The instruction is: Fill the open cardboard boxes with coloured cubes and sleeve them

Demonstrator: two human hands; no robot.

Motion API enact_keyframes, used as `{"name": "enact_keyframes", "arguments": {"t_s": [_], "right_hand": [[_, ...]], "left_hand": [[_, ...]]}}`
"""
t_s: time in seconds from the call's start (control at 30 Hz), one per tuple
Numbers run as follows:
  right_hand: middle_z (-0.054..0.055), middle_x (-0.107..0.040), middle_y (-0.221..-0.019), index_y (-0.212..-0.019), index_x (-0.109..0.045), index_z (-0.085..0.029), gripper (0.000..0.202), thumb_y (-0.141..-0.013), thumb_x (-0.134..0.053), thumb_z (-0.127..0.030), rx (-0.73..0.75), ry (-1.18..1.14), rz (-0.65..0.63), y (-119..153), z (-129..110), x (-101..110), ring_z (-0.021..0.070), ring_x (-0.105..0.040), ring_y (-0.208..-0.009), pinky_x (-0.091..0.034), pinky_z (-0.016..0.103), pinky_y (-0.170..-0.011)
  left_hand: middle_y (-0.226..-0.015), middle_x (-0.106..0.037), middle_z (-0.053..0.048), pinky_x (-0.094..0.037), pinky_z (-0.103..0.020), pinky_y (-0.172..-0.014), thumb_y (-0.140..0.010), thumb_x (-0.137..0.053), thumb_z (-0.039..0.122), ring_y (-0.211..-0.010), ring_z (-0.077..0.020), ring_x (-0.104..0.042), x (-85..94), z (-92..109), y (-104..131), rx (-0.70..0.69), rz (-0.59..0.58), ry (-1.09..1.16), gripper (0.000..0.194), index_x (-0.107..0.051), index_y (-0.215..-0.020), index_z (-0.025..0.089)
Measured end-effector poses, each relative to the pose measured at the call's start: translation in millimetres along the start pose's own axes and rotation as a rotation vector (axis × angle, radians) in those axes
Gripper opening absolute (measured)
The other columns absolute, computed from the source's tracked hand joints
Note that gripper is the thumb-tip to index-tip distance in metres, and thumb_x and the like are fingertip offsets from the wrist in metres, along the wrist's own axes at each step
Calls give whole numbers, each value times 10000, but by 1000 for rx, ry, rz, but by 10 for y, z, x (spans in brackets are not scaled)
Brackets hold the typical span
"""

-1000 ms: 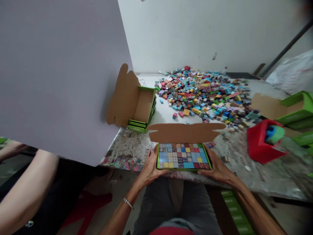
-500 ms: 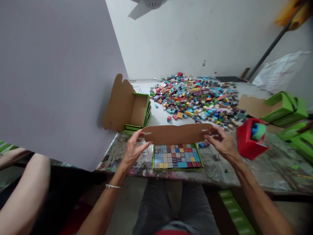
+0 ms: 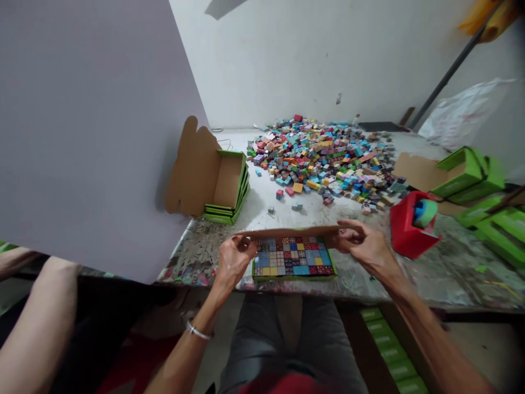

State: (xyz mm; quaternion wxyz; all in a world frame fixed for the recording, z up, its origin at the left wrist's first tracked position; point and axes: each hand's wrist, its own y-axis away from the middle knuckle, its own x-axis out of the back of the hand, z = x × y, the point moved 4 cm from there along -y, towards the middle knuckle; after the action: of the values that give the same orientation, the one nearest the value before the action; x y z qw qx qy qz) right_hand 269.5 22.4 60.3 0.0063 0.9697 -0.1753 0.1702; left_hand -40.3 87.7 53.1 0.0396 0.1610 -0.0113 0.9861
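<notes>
A shallow green-edged cardboard box [image 3: 295,278] lies at the table's front edge, filled with rows of small patterned blocks [image 3: 293,257]. Its brown lid flap [image 3: 293,232] is tilted forward over the far rows, seen nearly edge-on. My left hand [image 3: 234,260] pinches the flap's left end between thumb and fingers. At the opposite end, my right hand [image 3: 363,243] grips the flap's right corner, fingers curled around it. The near rows of blocks show below the flap.
Behind the box spreads a big heap of colourful blocks [image 3: 324,158]. Open green boxes [image 3: 227,186] are stacked at left, more green boxes [image 3: 467,169] at right. A red tape dispenser [image 3: 412,224] stands right of my hand. Another person's arm [image 3: 45,323] is at far left, beside a grey partition [image 3: 90,137].
Both hands have tipped the lid flap down toward the blocks; before, it stood more upright with its brown face showing. The fingers have closed more around its ends. The view has shifted slightly.
</notes>
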Motion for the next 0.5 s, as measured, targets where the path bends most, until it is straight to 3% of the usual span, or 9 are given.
{"name": "enact_keyframes", "arguments": {"t_s": [0.2, 0.3, 0.4, 0.5], "right_hand": [[9, -636, -721, -1202, -609, -164, 552, -708, -704, -393, 91, 82, -5, 307, 122, -18, 146, -576, -582, -496, 267, -547], [21, -656, -767, -1236, -597, -173, 588, -708, -707, -408, 96, 18, -29, 280, 145, -18, 156, -589, -616, -510, 279, -558], [53, -697, -819, -1113, -679, -177, 498, -687, -730, -431, 60, -11, -79, 200, 161, -8, 189, -631, -693, -540, 302, -614], [83, -717, -886, -1011, -727, -175, 422, -674, -749, -428, 30, -33, -101, 167, 198, 12, 210, -654, -768, -546, 290, -659]], "left_hand": [[-817, -703, -71, -505, -262, -691, -786, -512, 242, -766, -188, -647, 5, -26, 244, -245, 82, -258, 259, -716, -915, 147], [-752, -685, -44, -492, -242, -613, -792, -523, 258, -659, -160, -630, -2, -42, 223, -219, 82, -245, 296, -702, -994, 136], [-663, -647, 8, -469, -217, -556, -794, -546, 265, -584, -131, -605, 4, -55, 168, -185, 8, -188, 376, -646, -1130, 129], [-704, -666, -5, -476, -217, -565, -803, -529, 248, -606, -131, -612, 32, -35, 150, -209, -58, -191, 393, -631, -1166, 136]]}}
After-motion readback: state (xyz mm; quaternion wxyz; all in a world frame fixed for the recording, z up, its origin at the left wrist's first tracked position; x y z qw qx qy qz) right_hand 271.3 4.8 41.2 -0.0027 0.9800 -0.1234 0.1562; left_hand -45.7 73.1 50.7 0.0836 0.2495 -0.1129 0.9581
